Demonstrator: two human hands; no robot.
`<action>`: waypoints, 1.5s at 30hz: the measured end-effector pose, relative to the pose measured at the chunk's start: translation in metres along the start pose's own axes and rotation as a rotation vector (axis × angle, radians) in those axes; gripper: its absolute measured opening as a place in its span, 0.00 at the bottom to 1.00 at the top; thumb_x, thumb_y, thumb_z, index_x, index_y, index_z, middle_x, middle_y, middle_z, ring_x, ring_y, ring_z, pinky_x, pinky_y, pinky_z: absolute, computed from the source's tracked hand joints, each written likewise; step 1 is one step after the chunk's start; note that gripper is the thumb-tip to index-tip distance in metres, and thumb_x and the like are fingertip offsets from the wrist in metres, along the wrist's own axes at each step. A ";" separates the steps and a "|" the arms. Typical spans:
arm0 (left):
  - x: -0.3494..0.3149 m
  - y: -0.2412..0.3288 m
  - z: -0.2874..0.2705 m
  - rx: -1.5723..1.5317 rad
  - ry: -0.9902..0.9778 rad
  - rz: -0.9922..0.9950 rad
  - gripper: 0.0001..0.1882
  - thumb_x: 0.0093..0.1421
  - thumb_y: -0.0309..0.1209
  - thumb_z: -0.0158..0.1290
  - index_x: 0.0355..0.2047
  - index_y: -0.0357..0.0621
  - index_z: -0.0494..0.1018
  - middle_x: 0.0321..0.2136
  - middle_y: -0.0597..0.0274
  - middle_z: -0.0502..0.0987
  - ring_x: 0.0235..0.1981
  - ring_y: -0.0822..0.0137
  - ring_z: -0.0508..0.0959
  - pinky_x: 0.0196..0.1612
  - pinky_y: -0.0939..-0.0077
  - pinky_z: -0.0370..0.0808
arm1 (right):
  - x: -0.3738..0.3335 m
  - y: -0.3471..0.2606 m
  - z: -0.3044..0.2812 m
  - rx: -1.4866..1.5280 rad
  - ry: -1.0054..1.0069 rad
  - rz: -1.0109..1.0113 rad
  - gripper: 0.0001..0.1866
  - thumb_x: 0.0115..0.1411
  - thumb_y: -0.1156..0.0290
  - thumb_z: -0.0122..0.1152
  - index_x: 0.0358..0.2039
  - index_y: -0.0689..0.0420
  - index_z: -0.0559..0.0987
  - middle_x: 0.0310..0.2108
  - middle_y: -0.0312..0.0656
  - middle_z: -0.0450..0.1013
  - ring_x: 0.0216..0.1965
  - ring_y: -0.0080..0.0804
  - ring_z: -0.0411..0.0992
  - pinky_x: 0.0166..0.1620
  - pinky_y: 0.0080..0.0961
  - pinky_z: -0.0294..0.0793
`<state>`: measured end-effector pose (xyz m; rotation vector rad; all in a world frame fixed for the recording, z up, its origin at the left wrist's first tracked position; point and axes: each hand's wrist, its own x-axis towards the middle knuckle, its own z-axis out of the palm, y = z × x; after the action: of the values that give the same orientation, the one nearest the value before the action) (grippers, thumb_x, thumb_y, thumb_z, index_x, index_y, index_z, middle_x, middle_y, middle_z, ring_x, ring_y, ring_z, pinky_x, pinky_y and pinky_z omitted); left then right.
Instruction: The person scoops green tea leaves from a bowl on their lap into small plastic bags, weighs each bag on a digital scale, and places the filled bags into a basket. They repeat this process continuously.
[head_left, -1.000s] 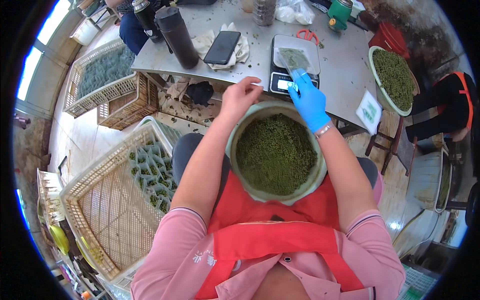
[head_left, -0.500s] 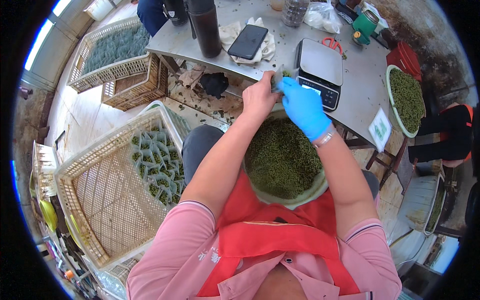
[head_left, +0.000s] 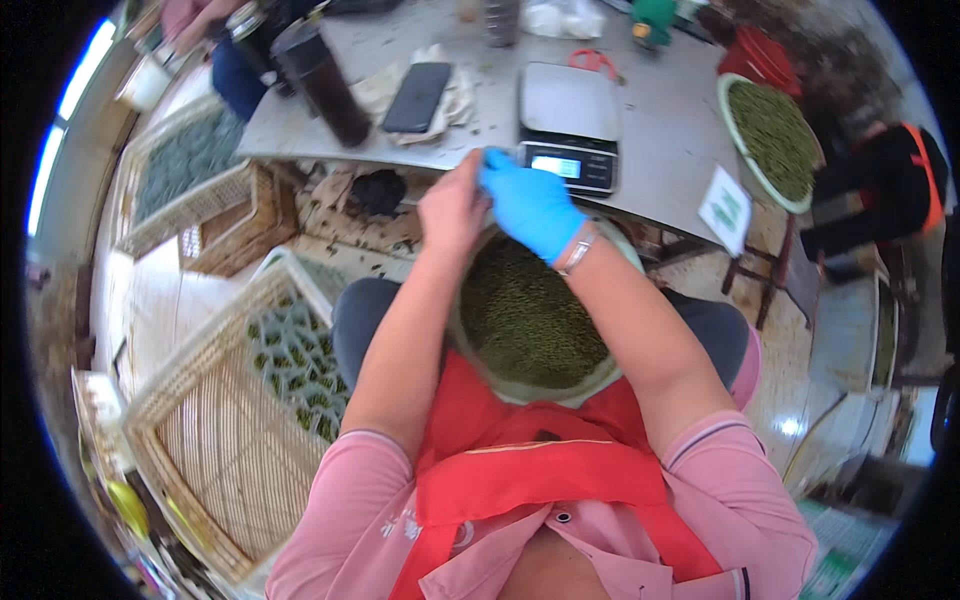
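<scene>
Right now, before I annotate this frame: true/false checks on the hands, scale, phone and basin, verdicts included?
1. The right hand wears a blue glove. True.
2. The left hand is gloved too. False: the left hand is bare.
3. The two hands are wide apart. False: they meet by the near edge of the metal table; anything between them is hidden.
4. The display on the digital scale is lit. True.
5. The phone lies on the scale. False: the phone lies on a pale cloth, left of the scale.
6. The pale green basin holds small green berries. True.
</scene>
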<state>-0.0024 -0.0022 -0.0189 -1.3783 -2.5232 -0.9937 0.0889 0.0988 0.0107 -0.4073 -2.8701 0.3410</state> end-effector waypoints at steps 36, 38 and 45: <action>-0.159 -0.122 -0.211 -0.065 0.478 -0.650 0.28 0.60 0.54 0.47 0.56 0.54 0.65 0.33 0.47 0.79 0.34 0.53 0.80 0.37 0.62 0.75 | -0.185 0.297 -0.044 0.041 0.494 0.505 0.17 0.65 0.67 0.44 0.51 0.54 0.75 0.49 0.44 0.73 0.47 0.39 0.72 0.50 0.30 0.69; -0.212 -0.170 -0.246 0.110 0.515 -0.829 0.30 0.59 0.58 0.44 0.56 0.57 0.65 0.40 0.46 0.77 0.43 0.49 0.77 0.46 0.58 0.72 | -0.196 0.298 -0.046 -0.354 0.490 0.452 0.17 0.65 0.65 0.43 0.52 0.51 0.74 0.50 0.47 0.72 0.48 0.40 0.71 0.50 0.31 0.68; -0.309 -0.340 -0.259 0.060 0.561 -1.092 0.35 0.53 0.57 0.50 0.54 0.48 0.66 0.43 0.45 0.76 0.47 0.46 0.74 0.51 0.59 0.68 | -0.197 0.349 -0.053 -0.027 0.150 0.543 0.20 0.63 0.65 0.45 0.54 0.55 0.72 0.51 0.48 0.71 0.49 0.42 0.70 0.52 0.31 0.66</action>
<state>-0.1426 -0.5038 -0.1018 0.4180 -2.6680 -1.1430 0.3726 0.3771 -0.0656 -1.1662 -2.5757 0.3402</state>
